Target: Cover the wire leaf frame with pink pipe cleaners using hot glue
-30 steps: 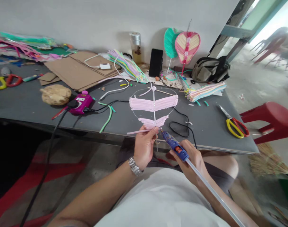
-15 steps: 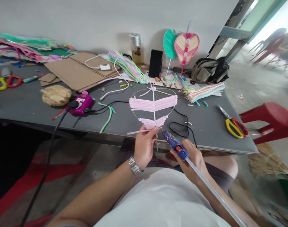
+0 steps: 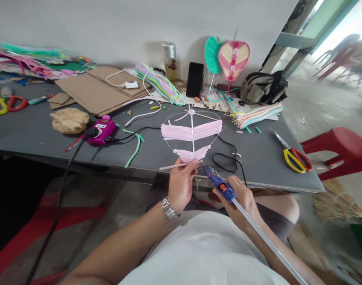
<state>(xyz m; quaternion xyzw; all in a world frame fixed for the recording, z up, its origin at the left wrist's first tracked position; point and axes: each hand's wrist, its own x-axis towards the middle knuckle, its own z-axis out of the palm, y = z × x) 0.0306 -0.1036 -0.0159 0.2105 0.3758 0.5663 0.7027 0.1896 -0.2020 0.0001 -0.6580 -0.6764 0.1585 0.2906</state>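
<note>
My left hand (image 3: 181, 184) pinches a pink drinking straw (image 3: 175, 166) at the base of the wire-framed straw ornament (image 3: 192, 132), held above the bench (image 3: 258, 166); my right hand (image 3: 243, 202) grips a blue hot glue gun (image 3: 218, 184), its nozzle just beside the ornament.

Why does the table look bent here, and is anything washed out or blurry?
In the head view, the table edge bows, probably from a wide lens; the doorway glares white at top right; the far chairs look hazy; the pink straw frame and hot glue gun stay fairly sharp.
</note>
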